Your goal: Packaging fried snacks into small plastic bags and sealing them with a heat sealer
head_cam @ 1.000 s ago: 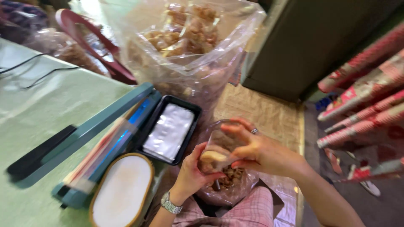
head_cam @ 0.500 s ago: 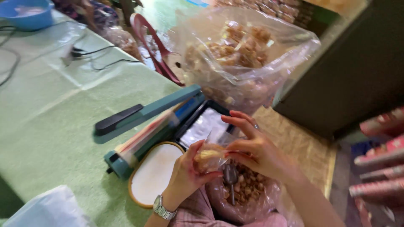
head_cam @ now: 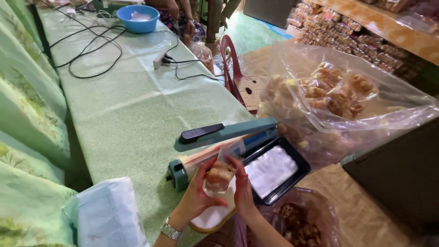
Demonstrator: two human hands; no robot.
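A small clear plastic bag (head_cam: 220, 174) filled with brown fried snack is held between both hands. My left hand (head_cam: 194, 194), with a wristwatch (head_cam: 170, 231), cups the bag from the left and below. My right hand (head_cam: 243, 187) presses its right side, fingers pointing up. The bag's open top stands just in front of a teal impulse heat sealer (head_cam: 219, 142), whose arm with a black handle is raised. Under my hands lies an oval white board with a wooden rim (head_cam: 208, 219).
A black tray (head_cam: 299, 171) with clear empty bags sits right of the sealer. A big clear sack of filled packets (head_cam: 338, 105) stands behind it, another open snack bag (head_cam: 297, 224) is on my lap. Cables, power strip (head_cam: 160, 59), blue bowl (head_cam: 137, 18), red chair (head_cam: 231, 73), folded plastic (head_cam: 103, 215).
My hands lifted the small filled bag away from the lap bag to the sealer's front. The view swung left and up over the green table.
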